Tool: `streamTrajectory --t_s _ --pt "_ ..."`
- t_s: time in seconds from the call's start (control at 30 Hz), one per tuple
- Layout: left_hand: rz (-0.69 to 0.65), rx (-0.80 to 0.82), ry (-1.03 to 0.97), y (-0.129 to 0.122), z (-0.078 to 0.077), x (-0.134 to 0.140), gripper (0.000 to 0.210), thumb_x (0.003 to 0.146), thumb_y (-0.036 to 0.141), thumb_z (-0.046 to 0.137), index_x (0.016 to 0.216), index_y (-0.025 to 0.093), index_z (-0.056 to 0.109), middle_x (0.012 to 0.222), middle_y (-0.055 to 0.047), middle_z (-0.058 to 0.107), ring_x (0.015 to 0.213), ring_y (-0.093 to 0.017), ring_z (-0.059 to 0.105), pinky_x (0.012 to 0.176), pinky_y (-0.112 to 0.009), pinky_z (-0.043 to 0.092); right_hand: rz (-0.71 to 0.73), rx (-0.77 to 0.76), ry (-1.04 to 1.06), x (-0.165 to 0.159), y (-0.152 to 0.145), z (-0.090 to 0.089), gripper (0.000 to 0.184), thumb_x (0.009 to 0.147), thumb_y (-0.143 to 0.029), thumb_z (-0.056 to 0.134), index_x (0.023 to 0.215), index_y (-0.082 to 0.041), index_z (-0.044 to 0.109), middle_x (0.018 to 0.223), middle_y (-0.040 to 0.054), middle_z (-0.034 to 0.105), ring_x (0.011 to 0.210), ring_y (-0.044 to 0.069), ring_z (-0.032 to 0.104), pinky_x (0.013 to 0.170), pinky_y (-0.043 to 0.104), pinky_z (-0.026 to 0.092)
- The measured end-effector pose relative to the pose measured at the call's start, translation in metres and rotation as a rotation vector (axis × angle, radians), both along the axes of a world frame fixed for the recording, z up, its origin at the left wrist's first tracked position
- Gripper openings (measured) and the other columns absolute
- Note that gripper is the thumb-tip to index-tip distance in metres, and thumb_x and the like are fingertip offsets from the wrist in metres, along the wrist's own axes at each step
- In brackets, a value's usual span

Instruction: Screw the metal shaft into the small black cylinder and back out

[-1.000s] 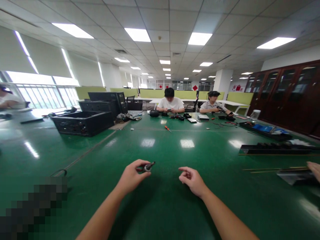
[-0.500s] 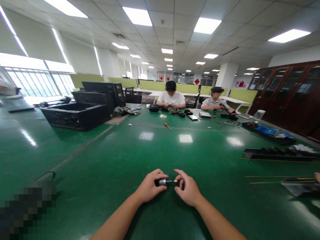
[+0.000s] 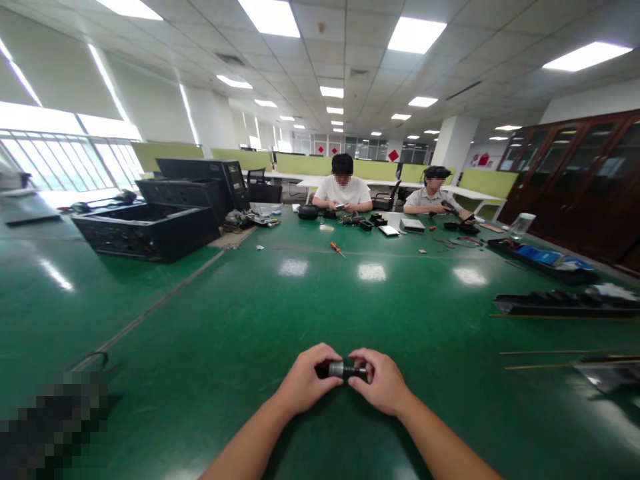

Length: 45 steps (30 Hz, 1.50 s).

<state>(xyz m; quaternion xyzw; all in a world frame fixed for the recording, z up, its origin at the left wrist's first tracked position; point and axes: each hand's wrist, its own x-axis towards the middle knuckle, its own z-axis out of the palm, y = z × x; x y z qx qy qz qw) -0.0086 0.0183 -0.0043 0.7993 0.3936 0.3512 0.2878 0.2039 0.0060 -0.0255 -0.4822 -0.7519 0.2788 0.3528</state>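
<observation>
A small black and silver cylinder with a narrower shaft (image 3: 337, 369) lies level between my hands, low in the middle of the head view. Around its thick left end, my left hand (image 3: 307, 377) is closed, with thumb and fingers hiding part of it. My right hand (image 3: 383, 383) curls its fingers and thumb about the thin right end, where a dark section and a bright metal tip show. Both hands are just above the green tabletop (image 3: 280, 307). The exact kind of the cylinder is too small to make out.
An orange-handled screwdriver (image 3: 337, 249) lies further up the table. Black computer cases (image 3: 150, 230) stand at left, and a blurred dark object (image 3: 55, 420) is nearer. Black trays (image 3: 565, 303) and thin rods (image 3: 545, 352) lie at right. Two people (image 3: 343, 187) sit opposite, handling small items.
My right hand's fingers have closed in around the shaft end, where they were looser at its tip before. Both hands and the cylinder have shifted slightly right. A hand at the right edge is gone.
</observation>
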Motion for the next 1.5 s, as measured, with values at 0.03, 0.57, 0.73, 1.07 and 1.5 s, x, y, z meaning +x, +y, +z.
streamTrajectory --t_s 0.03,0.57,0.73,1.07,1.5 --pt "-0.008 0.001 -0.006 0.000 0.000 0.000 0.026 0.070 0.019 0.076 0.094 0.020 0.067 0.088 -0.003 0.065 0.083 -0.018 0.060 0.075 -0.029 0.046 0.002 0.005 -0.001 0.000 0.000 0.000 0.035 0.069 -0.024 0.068 0.104 -0.024 0.065 0.083 -0.0007 0.066 0.057 0.012 0.052 0.057 0.024 0.041" --pt "-0.019 -0.019 -0.050 0.003 -0.001 -0.002 0.027 0.070 0.015 0.076 0.095 0.021 0.068 0.091 -0.003 0.067 0.086 -0.018 0.062 0.078 -0.031 0.047 0.009 -0.083 0.134 -0.012 -0.006 0.000 0.052 0.061 -0.022 0.078 0.112 -0.024 0.064 0.095 0.0020 0.063 0.068 0.014 0.056 0.061 0.025 0.046" --pt "-0.017 -0.033 -0.049 0.003 -0.003 -0.002 0.027 0.070 0.016 0.076 0.096 0.022 0.069 0.091 -0.004 0.067 0.086 -0.019 0.062 0.078 -0.031 0.048 0.003 -0.094 0.136 -0.009 -0.005 -0.001 0.036 0.067 -0.015 0.071 0.102 -0.022 0.067 0.088 0.0011 0.062 0.065 0.013 0.056 0.060 0.024 0.044" --pt "-0.018 -0.018 -0.056 0.002 -0.001 -0.001 0.026 0.070 0.021 0.076 0.095 0.021 0.070 0.091 -0.005 0.067 0.086 -0.019 0.063 0.078 -0.032 0.049 -0.001 -0.036 0.076 -0.010 -0.006 0.006 0.013 0.078 -0.024 0.068 0.090 -0.021 0.073 0.081 0.0020 0.066 0.073 0.015 0.060 0.067 0.025 0.044" --pt "0.003 -0.012 -0.025 0.002 -0.002 -0.001 0.027 0.070 0.023 0.077 0.096 0.021 0.070 0.091 -0.005 0.069 0.085 -0.020 0.063 0.078 -0.032 0.049 -0.014 -0.016 0.092 -0.011 -0.006 0.006 0.011 0.081 -0.026 0.066 0.086 -0.021 0.074 0.081 0.0030 0.068 0.074 0.016 0.062 0.067 0.026 0.044"
